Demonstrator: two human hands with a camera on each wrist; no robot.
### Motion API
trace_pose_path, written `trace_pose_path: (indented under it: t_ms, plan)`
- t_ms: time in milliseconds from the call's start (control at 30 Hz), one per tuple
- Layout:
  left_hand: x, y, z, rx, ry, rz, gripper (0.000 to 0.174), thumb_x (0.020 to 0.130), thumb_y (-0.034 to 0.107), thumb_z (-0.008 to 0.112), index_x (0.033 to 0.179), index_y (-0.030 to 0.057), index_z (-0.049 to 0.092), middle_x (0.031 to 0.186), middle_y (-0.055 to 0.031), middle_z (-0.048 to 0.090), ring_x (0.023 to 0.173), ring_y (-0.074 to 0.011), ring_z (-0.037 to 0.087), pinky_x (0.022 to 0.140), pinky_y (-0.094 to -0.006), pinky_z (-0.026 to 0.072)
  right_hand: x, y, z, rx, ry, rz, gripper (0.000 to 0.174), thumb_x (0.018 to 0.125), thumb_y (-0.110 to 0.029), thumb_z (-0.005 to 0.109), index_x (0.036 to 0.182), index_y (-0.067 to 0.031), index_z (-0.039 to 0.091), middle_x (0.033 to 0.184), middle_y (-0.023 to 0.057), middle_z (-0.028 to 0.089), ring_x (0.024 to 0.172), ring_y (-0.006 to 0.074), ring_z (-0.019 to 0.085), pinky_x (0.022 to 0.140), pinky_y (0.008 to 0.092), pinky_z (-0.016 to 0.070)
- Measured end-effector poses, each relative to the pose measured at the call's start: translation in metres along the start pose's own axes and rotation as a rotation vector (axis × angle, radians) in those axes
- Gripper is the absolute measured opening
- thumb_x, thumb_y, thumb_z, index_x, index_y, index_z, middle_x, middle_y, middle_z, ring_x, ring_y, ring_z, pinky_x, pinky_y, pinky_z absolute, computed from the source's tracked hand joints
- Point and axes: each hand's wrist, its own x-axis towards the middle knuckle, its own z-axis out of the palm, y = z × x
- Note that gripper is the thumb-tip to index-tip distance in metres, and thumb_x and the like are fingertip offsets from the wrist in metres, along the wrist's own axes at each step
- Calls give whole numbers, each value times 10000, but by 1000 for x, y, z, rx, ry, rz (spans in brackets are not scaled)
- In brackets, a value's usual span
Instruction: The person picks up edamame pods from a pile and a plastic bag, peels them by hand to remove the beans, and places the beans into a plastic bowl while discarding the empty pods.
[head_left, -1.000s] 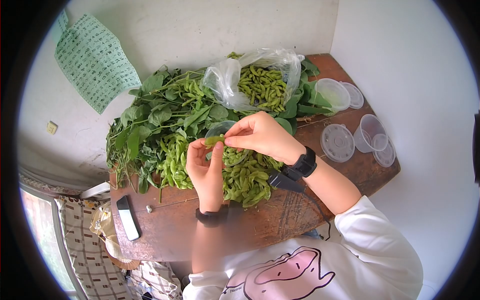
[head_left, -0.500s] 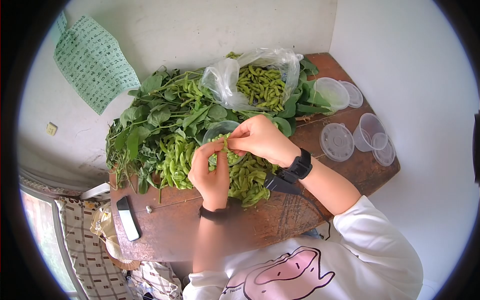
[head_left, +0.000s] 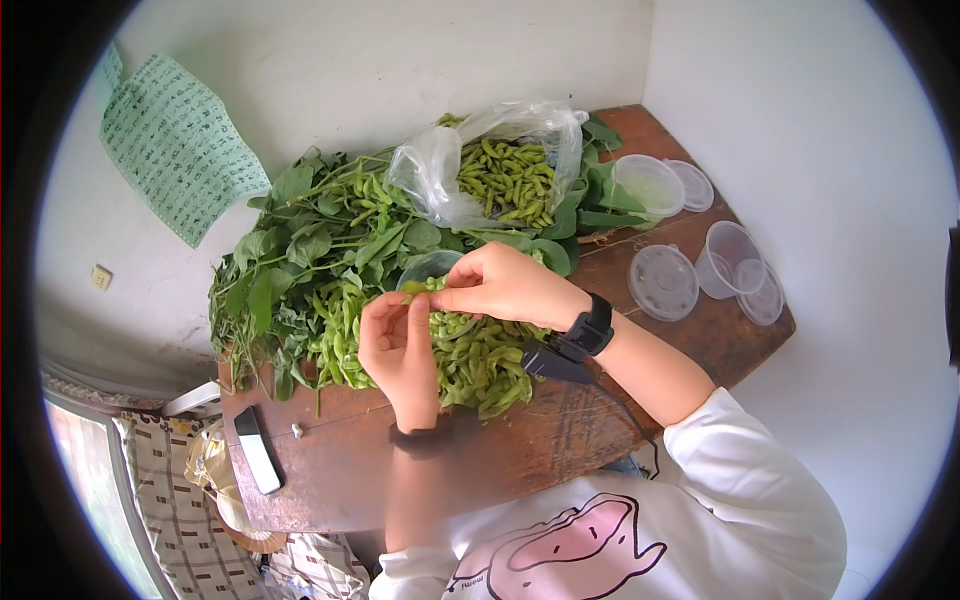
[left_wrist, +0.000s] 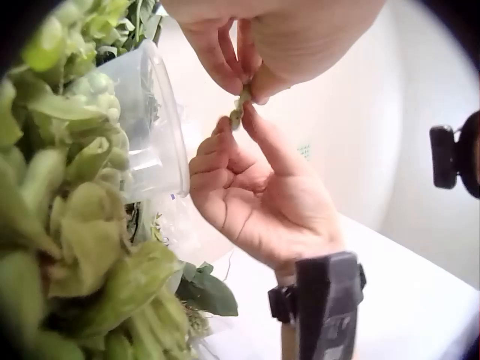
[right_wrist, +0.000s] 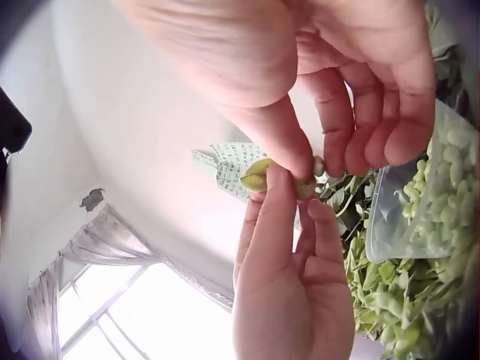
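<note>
Between the two hands is a green bean pod (head_left: pixel 413 287) (right_wrist: pixel 256 177). The left hand (head_left: pixel 402 352) (left_wrist: pixel 277 34) (right_wrist: pixel 292 292) pinches it between thumb and fingers. From the other side, the thumb and forefinger of the right hand (head_left: pixel 515 285) (left_wrist: pixel 262 196) (right_wrist: pixel 307 67) pinch its end. Just beyond and below the fingers stands a clear plastic container (head_left: pixel 425 265) (left_wrist: pixel 180 154) (right_wrist: pixel 381 240) holding shelled green beans (head_left: pixel 447 323) (right_wrist: pixel 452 180). Loose pods (head_left: pixel 490 375) (left_wrist: pixel 127 292) are heaped around it.
Leafy stalks (head_left: pixel 310 235) cover the back left of the table (head_left: pixel 350 470). A plastic bag (head_left: pixel 428 175) of pods lies behind the hands. Clear tubs (head_left: pixel 725 262) and lids (head_left: pixel 663 283) sit at right, a phone (head_left: pixel 260 452) at front left. A black device (head_left: pixel 560 362) with a cable is near the right wrist.
Both hands have shifted slightly left in the head view. The pod, mostly hidden by the fingers half a second ago, shows again above the left fingertips. The whole scene has moved a little with the camera.
</note>
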Motion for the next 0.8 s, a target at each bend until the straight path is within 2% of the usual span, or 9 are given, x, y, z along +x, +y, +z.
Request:
trace_pose_path:
  t_ms: [133, 200, 333, 500, 567, 667, 733, 767, 800]
  plan:
    - [0, 5, 2, -100, 70, -30, 185, 908, 14, 643, 1068, -1, 551, 973, -60, 639, 862, -105, 612, 770, -229, 491, 3, 9, -2, -99, 83, -218, 404, 847, -308, 744, 1035, 44, 681, 845, 70, 685, 715, 70, 580, 617, 234, 458]
    - [-1, 8, 3, -124, 82, -23, 230, 910, 29, 646, 1106, 20, 526, 992, -53, 638, 891, -105, 605, 801, -234, 480, -1, 5, -5, -61, 65, -353, 369, 796, -242, 762, 1023, 43, 701, 842, 145, 723, 755, 164, 663, 694, 280, 509]
    - [-6, 8, 5, -169, -21, -101, 236, 907, 30, 654, 1100, 21, 519, 1004, -55, 637, 921, -113, 610, 824, -248, 480, -4, 4, -10, 261, -79, -267, 362, 832, -223, 757, 1072, 37, 680, 886, 119, 716, 844, 109, 663, 726, 247, 519]
    - [-10, 10, 9, -163, -138, -109, 288, 915, 76, 658, 1151, 4, 510, 1038, -85, 644, 919, -135, 618, 826, -265, 490, -30, -19, -37, -153, -33, -252, 302, 826, -134, 729, 1052, 57, 669, 858, 124, 719, 778, 135, 681, 705, 256, 530]
    - [-10, 14, 11, -192, -214, 69, 298, 968, 178, 594, 1186, -1, 497, 1045, -110, 644, 910, -157, 621, 803, -277, 500, -46, -24, -58, -357, -20, -303, 265, 817, -125, 715, 1033, 25, 685, 794, 109, 707, 693, 141, 661, 635, 271, 508]
    - [-9, 10, 7, -183, -211, 96, 343, 1022, 292, 475, 1198, -2, 488, 1024, -125, 644, 861, -170, 616, 740, -282, 504, -60, -27, -76, -508, -24, -247, 260, 815, -158, 712, 1002, 22, 698, 779, 129, 699, 695, 191, 671, 655, 296, 515]
    - [-8, 4, 5, -188, -193, 70, 351, 1034, 305, 431, 1193, -2, 490, 997, -122, 646, 811, -157, 606, 694, -276, 494, -60, -19, -78, -647, 84, -224, 226, 783, -135, 689, 924, 42, 699, 821, 173, 703, 757, 302, 687, 702, 358, 527]
    - [-8, 3, 4, -190, -179, 49, 365, 1045, 319, 387, 1188, -1, 491, 970, -119, 648, 761, -144, 595, 649, -270, 484, -56, -14, -79, -649, 82, -221, 226, 783, -135, 689, 924, 42, 699, 821, 173, 703, 757, 302, 687, 702, 358, 527]
    - [-8, 5, 5, -193, -178, 47, 365, 1045, 319, 387, 1188, -1, 491, 970, -119, 648, 761, -144, 595, 649, -270, 484, -49, -9, -80, -664, 234, -210, 221, 785, -140, 686, 924, 31, 703, 830, 167, 705, 758, 321, 682, 702, 371, 526]
